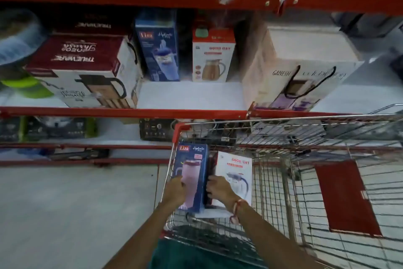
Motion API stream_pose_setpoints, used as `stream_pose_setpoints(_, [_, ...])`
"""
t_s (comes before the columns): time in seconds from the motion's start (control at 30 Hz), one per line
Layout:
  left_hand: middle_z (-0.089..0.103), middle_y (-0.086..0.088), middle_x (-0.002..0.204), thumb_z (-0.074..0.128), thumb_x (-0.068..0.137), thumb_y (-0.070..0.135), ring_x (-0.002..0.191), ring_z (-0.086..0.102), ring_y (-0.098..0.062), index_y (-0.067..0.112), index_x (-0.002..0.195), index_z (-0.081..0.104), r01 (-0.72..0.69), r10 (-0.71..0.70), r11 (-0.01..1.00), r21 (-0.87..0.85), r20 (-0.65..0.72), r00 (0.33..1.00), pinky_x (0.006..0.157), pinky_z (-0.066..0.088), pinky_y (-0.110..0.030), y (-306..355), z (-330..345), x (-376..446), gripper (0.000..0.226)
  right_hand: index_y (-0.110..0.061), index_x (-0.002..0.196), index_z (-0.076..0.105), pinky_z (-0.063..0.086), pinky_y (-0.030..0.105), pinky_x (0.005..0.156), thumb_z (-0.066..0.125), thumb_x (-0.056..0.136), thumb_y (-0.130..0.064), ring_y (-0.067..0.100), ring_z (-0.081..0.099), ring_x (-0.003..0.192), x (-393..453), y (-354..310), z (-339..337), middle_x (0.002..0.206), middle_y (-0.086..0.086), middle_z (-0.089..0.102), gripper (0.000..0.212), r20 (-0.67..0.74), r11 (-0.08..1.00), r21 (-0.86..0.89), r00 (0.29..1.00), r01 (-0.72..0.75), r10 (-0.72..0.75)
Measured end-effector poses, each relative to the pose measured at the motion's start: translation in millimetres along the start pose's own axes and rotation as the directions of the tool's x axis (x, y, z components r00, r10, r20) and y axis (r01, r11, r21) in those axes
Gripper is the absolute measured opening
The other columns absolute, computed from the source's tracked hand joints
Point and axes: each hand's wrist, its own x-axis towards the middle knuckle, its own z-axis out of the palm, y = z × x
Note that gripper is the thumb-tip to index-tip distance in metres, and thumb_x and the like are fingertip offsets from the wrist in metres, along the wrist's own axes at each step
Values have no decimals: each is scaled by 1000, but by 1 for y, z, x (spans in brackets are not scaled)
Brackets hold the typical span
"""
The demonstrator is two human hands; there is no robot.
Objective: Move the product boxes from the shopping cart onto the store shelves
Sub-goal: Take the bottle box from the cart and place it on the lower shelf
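Shiny wire, smooth cardboard

The shopping cart (283,159) is made of shiny metal wire; the blue Liza box (192,173) is made of smooth printed cardboard.

Both forearms bare, no sleeves in view. Right wrist wears a thread band (236,208), red and white strands wound several turns, with a loose loop hanging off the wrist. Left hand (174,190) and right hand (219,188) bare, no gloves. Dark green garment (185,255) at bottom edge.
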Motion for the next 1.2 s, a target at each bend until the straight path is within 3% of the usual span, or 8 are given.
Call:
stream_pose_setpoints(0.13, [52, -26, 128, 41, 87, 0, 114, 53, -39, -2, 130, 43, 98, -97, 993, -61, 26, 995, 95, 46, -42, -10, 13, 5, 43, -15, 79, 54, 44, 26, 65, 45, 88, -11, 20, 52, 74, 4, -6, 13, 81, 3, 55, 13, 50, 1000, 11, 999, -17, 17])
stream_pose_setpoints(0.3, [38, -24, 137, 46, 88, 2, 123, 44, -38, -5, 136, 29, 156, -156, 977, -145, 16, 988, 100, 43, -42, -8, 26, 10, 51, -16, 123, 53, 49, 44, 95, 52, 80, -26, 32, 59, 107, 17, -8, 24, 119, 11, 64, 44, 124, 983, 153, 989, -98, 79])
stream_pose_setpoints(0.4, [37, -25, 135, 50, 88, 12, 120, 44, -41, -2, 136, 26, 221, -221, 961, -167, 19, 975, 100, 44, -47, -1, 24, 14, 56, -20, 127, 45, 52, 50, 94, 56, 77, -22, 30, 59, 108, 30, -4, 31, 122, 9, 62, 51, 165, 961, 220, 977, -168, 133])
stream_pose_setpoints(0.53, [27, -24, 138, 53, 87, 28, 128, 30, -37, 0, 141, 14, 292, -286, 951, -105, 66, 956, 105, 36, -45, 7, 25, 16, 72, -15, 127, 45, 55, 32, 68, 60, 82, -9, 24, 61, 103, 27, -8, 35, 120, 7, 64, 48, 175, 913, 354, 973, -202, 147])
stream_pose_setpoints(0.8, [25, -23, 139, 49, 87, 17, 126, 29, -38, 5, 136, 30, 347, -341, 920, -183, 65, 938, 105, 37, -46, 6, 31, 13, 54, -16, 125, 44, 51, 52, 96, 54, 72, -6, 30, 59, 108, 22, 5, 25, 117, 10, 63, 55, 62, 920, 332, 979, -206, 197])
stream_pose_setpoints(0.97, [34, -21, 134, 49, 88, 12, 123, 36, -38, 7, 129, 40, 324, -319, 891, -319, 67, 945, 100, 39, -47, 4, 28, 12, 42, -15, 128, 36, 51, 52, 95, 52, 79, -3, 31, 54, 111, 8, -4, 10, 120, 9, 58, 53, 61, 922, 312, 973, -231, 223])
stream_pose_setpoints(1.1, [58, -20, 116, 54, 88, 4, 88, 55, -27, 10, 104, 35, 174, -172, 852, -493, 51, 984, 81, 51, -40, 5, 9, 5, 26, -16, 128, 33, 56, 41, 76, 52, 85, 2, 26, 56, 102, -19, -21, -13, 115, 5, 56, 50, 42, 935, 319, 988, -153, 147])
stream_pose_setpoints(1.2, [60, -10, 107, 61, 86, 10, 96, 59, -26, 16, 98, 35, 45, -43, 855, -517, 16, 999, 82, 51, -38, 5, -17, -7, 29, -19, 123, 37, 59, 41, 68, 59, 86, -3, 17, 63, 88, -43, -37, -42, 106, 2, 61, 46, 19, 948, 313, 999, -50, 46])
